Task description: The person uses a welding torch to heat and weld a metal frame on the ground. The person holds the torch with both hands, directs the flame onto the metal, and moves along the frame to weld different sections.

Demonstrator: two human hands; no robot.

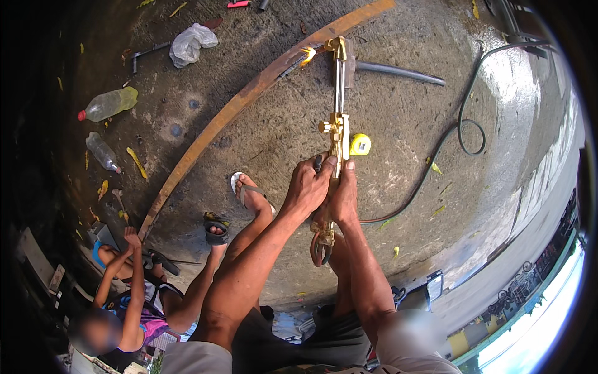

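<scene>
A brass cutting torch (338, 128) is gripped in both my hands, its head pointing away from me. My left hand (308, 186) wraps the handle from the left, and my right hand (344, 194) closes round it from the right. An orange flame (308, 56) burns at the torch head, against a long rusty steel bar (249, 93) that curves across the ground. A hammer (398, 71) with a dark handle lies by the torch head. Just right of the torch body sits a yellow tape measure (360, 144).
Dark hose (461, 124) loops across the concrete on the right. At left lie plastic bottles (109, 105), a crumpled plastic bag (193, 45) and a metal T-shaped tool (146, 56). A co-worker's hands (131, 238) are at the bar's near end, lower left.
</scene>
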